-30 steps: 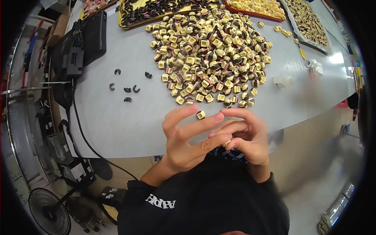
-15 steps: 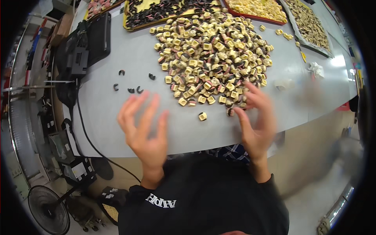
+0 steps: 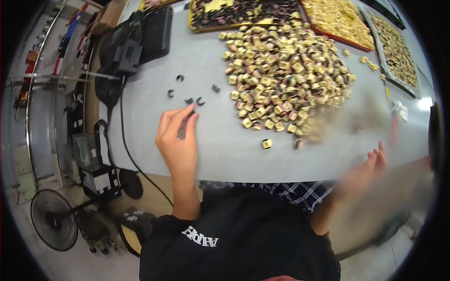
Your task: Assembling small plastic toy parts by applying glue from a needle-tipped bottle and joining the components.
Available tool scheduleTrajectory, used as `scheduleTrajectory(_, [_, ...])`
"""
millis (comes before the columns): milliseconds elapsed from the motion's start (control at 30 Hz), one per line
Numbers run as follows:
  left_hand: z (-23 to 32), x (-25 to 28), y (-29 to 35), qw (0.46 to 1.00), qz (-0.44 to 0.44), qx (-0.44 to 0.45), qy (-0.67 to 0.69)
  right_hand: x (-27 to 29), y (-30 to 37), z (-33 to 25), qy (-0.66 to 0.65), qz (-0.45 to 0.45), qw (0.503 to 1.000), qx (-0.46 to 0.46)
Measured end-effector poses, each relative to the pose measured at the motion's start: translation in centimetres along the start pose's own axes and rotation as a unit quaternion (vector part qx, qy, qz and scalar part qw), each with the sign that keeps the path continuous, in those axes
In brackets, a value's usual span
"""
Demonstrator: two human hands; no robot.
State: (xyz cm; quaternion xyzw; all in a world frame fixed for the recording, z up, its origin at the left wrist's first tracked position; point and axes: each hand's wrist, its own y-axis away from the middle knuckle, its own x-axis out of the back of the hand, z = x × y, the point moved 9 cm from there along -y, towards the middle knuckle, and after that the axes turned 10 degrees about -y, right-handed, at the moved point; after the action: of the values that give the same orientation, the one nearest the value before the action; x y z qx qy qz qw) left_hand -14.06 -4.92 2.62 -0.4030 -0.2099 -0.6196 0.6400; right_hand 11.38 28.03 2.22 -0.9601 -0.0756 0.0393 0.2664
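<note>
My left hand (image 3: pixel 178 136) is over the left part of the grey table, its thumb and forefinger drawn together in a pinch. Something dark shows between the fingertips, too small to make out. Just beyond them lie small black C-shaped pieces (image 3: pixel 200 101), with another black piece (image 3: pixel 215 88) to the right. My right hand (image 3: pixel 368 166), smeared by motion, is low at the table's right front edge, apart from the pile. In the middle spreads a large pile of small cream-and-black blocks (image 3: pixel 281 79), some with pink stripes. A single block (image 3: pixel 266 144) sits in front of it.
Behind the pile stand a yellow tray of black pieces (image 3: pixel 239 18), a red-rimmed tray of cream pieces (image 3: pixel 335 18) and a lined tray of mixed pieces (image 3: pixel 393 51). A crumpled white tissue (image 3: pixel 399 110) lies at right. A black cable (image 3: pixel 123 126) hangs over the left edge.
My left hand has gone from spread fingers to a pinch beside the black pieces. My right hand has swung right, away from the pile. The whole view has shifted.
</note>
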Motion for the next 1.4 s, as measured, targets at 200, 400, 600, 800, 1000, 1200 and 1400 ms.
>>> scheduleTrajectory(200, [0.4,0.5,0.3,0.997,0.03,-0.058,0.034,-1.4,0.1,-0.8,-0.021,0.005,1.0,-0.004])
scheduleTrajectory(400, [1.3,0.0,1.2,0.97,-0.01,0.005,0.244,-2.4,-1.0,-0.9,-0.045,-0.057,0.997,-0.02])
scheduleTrajectory(600, [2.8,-0.9,2.4,0.936,-0.069,-0.121,0.323,-4.3,-2.7,0.6,0.01,-0.137,0.987,-0.085])
scheduleTrajectory(800, [5.0,-2.1,4.2,0.86,-0.141,-0.108,0.478,-5.3,-2.1,3.5,0.015,-0.212,0.966,-0.145])
scheduleTrajectory(1000, [5.3,-3.6,4.7,0.832,-0.135,-0.003,0.538,-5.1,-1.0,1.5,-0.194,-0.146,0.944,-0.223])
scheduleTrajectory(1200, [6.8,-5.3,6.5,0.789,-0.217,0.014,0.574,-7.4,1.4,0.5,-0.323,-0.233,0.869,-0.293])
scheduleTrajectory(1400, [8.8,-8.0,7.5,0.719,-0.295,0.031,0.628,-7.3,3.5,3.0,-0.502,-0.034,0.792,-0.347])
